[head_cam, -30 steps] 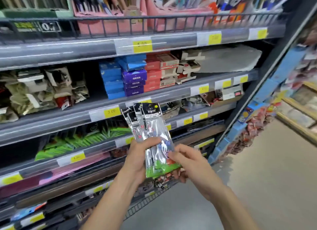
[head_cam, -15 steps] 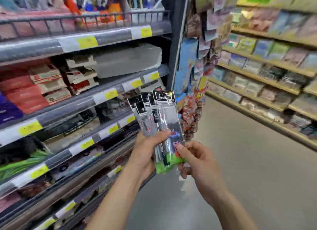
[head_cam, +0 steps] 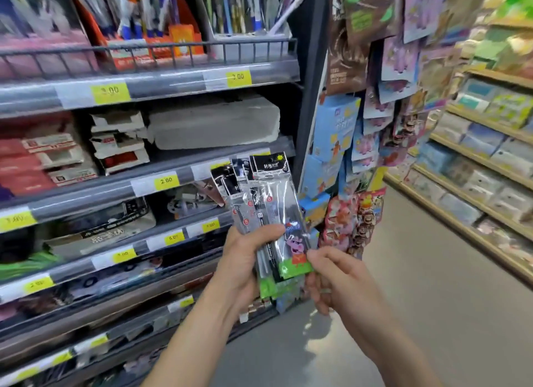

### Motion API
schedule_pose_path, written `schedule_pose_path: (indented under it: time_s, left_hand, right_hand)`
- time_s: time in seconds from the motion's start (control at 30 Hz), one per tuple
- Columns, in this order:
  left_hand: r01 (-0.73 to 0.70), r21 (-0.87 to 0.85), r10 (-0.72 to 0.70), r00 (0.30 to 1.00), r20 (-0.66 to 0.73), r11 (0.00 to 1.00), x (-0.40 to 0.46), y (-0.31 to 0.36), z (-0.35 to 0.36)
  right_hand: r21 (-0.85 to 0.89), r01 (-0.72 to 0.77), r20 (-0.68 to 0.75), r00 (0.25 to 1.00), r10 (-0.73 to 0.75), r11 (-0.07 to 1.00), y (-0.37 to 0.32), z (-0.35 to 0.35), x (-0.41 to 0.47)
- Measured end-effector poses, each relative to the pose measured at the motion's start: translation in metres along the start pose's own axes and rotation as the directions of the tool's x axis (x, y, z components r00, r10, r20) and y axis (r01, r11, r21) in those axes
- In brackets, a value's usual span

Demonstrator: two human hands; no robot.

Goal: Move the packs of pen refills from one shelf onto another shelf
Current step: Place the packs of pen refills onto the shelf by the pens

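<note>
I am looking down at my two bare hands in a shop aisle, holding a small fanned bundle of packs of pen refills [head_cam: 266, 210] in front of me, off every shelf. My left hand [head_cam: 245, 259] grips the bundle round its lower half, thumb laid across the front and fingers curled behind. My right hand [head_cam: 336, 277] pinches the green bottom corner of the front pack between thumb and fingertips, so both hands are closed on the packs. The packs are long, narrow, clear sleeves with black header cards. Their long axis stands nearly upright, leaning a little away from me, with the headers pointing up and the green ends down in my grip. So the bulk of each pack rises above my hands, with only the bottom ends at or below them. The shelves [head_cam: 202, 170] with yellow price labels [head_cam: 166, 180] lie to my left, just beside the packs, and my left hand is the nearer one to them. A rack of hanging cards [head_cam: 372, 144] is straight ahead, and a second set of wooden shelves [head_cam: 476, 158] stands across the aisle on my right, well apart. I judge the packs are mid-carry, and which shelf they are bound for I cannot tell. Setting them down will probably mean leading with the header ends or tipping the bundle flat.
</note>
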State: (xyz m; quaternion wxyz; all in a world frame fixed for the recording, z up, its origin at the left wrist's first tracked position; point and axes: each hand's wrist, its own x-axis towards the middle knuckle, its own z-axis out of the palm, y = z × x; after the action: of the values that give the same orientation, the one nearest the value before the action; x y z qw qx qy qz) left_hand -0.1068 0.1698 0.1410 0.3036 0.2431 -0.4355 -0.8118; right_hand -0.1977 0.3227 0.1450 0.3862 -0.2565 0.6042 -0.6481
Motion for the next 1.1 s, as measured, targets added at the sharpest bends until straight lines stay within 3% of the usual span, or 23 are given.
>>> schedule_pose_path:
  time_s: [0.13,0.27,0.6,0.87,1.0,1.1]
  left_hand:
    - [-0.035,-0.002,0.035,0.999,-0.031,0.999,0.039,0.016,0.003]
    - [-0.078,0.005,0.078,0.989,-0.126,0.997,0.087,0.032,0.002]
    - [0.019,-0.084,-0.044,0.953,-0.299,0.996,0.163,0.055,-0.010]
    - [-0.039,-0.129,-0.017,0.914,-0.404,0.991,0.189,0.061,-0.016]
    - [-0.089,-0.157,0.014,0.905,-0.426,0.984,0.195,0.062,-0.016]
    - [-0.091,-0.168,0.011,0.905,-0.426,0.982,0.197,0.061,-0.016]
  right_hand:
    - [-0.042,0.007,0.140,0.990,-0.001,0.999,-0.012,-0.007,0.059]
    - [-0.016,0.003,0.179,0.984,0.000,1.000,-0.032,-0.007,0.115]
    - [0.116,-0.098,0.085,0.992,0.089,0.988,-0.044,-0.009,0.236]
    - [-0.115,-0.025,-0.002,1.000,0.025,0.993,-0.063,0.022,0.326]
    - [0.007,-0.055,-0.116,0.992,0.055,0.998,-0.063,0.030,0.339]
    - [0.105,-0.044,-0.108,0.993,0.056,0.993,-0.054,0.024,0.336]
